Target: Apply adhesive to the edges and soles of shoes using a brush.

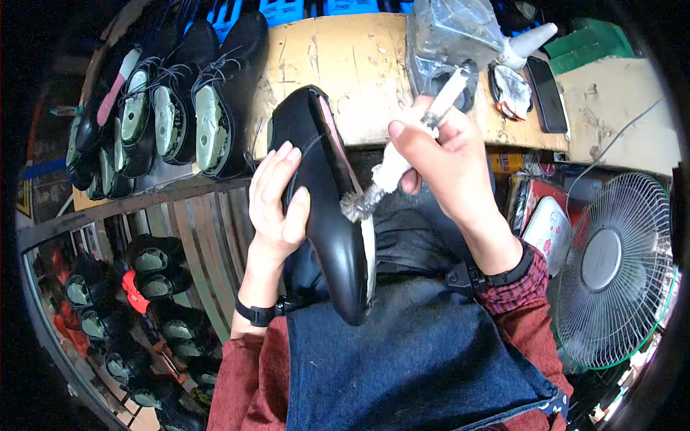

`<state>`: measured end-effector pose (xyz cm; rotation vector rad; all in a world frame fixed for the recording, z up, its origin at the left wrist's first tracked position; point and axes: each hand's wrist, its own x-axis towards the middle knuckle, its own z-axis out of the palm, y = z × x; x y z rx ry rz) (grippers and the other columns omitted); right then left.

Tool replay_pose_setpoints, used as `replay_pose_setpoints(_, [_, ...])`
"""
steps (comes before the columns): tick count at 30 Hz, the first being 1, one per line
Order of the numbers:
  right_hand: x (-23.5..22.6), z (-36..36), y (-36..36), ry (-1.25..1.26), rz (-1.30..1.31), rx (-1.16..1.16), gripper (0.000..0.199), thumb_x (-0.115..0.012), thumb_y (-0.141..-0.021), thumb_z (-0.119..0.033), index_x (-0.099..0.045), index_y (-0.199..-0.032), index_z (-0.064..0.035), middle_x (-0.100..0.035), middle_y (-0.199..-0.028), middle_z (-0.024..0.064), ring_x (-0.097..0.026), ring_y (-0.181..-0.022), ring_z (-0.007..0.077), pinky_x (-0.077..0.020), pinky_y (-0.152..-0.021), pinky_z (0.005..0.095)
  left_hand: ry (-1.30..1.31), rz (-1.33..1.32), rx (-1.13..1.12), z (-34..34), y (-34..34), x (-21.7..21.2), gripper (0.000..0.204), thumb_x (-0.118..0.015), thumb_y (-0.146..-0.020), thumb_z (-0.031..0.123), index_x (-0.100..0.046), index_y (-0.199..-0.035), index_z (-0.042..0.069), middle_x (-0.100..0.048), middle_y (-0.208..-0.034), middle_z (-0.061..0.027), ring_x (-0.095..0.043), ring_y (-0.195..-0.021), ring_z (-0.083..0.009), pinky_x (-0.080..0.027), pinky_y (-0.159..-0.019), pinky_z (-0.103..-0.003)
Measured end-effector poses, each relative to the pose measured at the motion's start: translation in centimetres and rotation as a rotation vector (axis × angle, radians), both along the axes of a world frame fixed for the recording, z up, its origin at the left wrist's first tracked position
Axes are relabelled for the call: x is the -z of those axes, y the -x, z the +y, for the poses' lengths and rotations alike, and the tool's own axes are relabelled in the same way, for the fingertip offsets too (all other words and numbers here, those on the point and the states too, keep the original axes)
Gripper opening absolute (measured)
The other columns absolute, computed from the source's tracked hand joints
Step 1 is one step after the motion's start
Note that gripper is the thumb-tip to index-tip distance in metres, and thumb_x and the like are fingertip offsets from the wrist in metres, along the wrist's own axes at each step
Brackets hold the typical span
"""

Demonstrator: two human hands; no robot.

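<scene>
At frame centre, the left hand (277, 197) grasped a black shoe (327, 208) while the right hand (445, 154) pinched a glue brush (388, 172) against its edge; short, even strokes along the rim would probably coat best.

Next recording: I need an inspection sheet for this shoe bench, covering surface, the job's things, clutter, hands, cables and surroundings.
Surface: worn yellowish bench top, scuffed and stained, bare in the middle.
Job's things: black shoe held on its side over the lap; white-handled brush with its bristle tip against the shoe's edge.
Clutter: plastic-wrapped container, dark phone and a small round tin at the bench's far right.
Hands: left hand holds the shoe; right hand grips the brush.
Cables: thin wire runs across the right side towards the fan.
Surroundings: rows of black shoes on racks to the left; electric fan on the right; denim apron over the lap.
</scene>
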<state>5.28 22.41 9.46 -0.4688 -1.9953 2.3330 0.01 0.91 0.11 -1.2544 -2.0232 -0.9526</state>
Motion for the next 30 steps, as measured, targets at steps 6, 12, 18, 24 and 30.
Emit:
replay_pose_setpoints(6, [-2.6,-0.7,-4.6,-0.099,0.236,-0.063,0.012,-0.061,-0.088,-0.011,-0.054,-0.081,-0.0043,-0.061,-0.071,0.0056,-0.055,-0.053,0.0082,-0.0437,-0.046,0.0210,0.011,0.046,-0.007,0.5,0.1,-0.6,0.046,-0.065,-0.076,0.002,-0.044,-0.117,0.007,-0.055,-0.120,-0.0220,-0.058,-0.107,-0.0407,-0.049,-0.089,-0.048])
replay_pose_setpoints(12, [-3.5,-0.1,-6.5,-0.317,0.676,-0.225,0.018,-0.064,-0.080,-0.008,-0.049,-0.086,-0.0001,-0.060,-0.078,0.0167,-0.057,-0.061,0.0151,-0.0477,-0.054,0.0266,0.009,0.042,-0.026,0.7,0.6,-1.3,0.069,-0.074,-0.063,0.003,-0.042,-0.124,0.009,-0.053,-0.123,-0.0215,-0.057,-0.108,-0.0384,-0.048,-0.089,-0.046])
replay_pose_setpoints(18, [-5.7,1.2,-5.5,-0.563,1.049,-0.359,0.025,-0.072,-0.072,-0.011,-0.053,-0.085,-0.0002,-0.065,-0.080,0.0183,-0.063,-0.062,0.0238,-0.0524,-0.055,0.0314,0.070,-0.026,0.021,0.6,1.7,-3.2,0.084,-0.079,-0.055,0.005,-0.043,-0.130,0.010,-0.054,-0.124,-0.0181,-0.056,-0.110,-0.0352,-0.047,-0.092,-0.043])
replay_pose_setpoints(24, [-6.9,2.6,-4.4,-0.649,0.791,-0.252,0.014,-0.071,-0.070,-0.004,-0.059,-0.075,-0.0052,-0.063,-0.073,0.0063,-0.062,-0.063,0.0150,-0.0490,-0.056,0.0266,0.178,-0.402,0.121,0.4,2.7,-8.6,0.080,-0.086,-0.057,0.026,-0.050,-0.125,0.003,-0.058,-0.119,-0.0188,-0.058,-0.109,-0.0358,-0.046,-0.095,-0.040])
replay_pose_setpoints(30, [-6.6,2.9,-1.2,-0.052,0.770,0.043,0.011,-0.062,-0.088,-0.009,-0.054,-0.090,-0.0022,-0.062,-0.077,0.0043,-0.059,-0.066,0.0093,-0.0480,-0.058,0.0231,0.427,-1.021,0.346,-0.6,0.6,-10.8,0.106,-0.092,-0.049,0.036,-0.038,-0.135,0.003,-0.059,-0.120,-0.0183,-0.058,-0.112,-0.0316,-0.044,-0.096,-0.038])
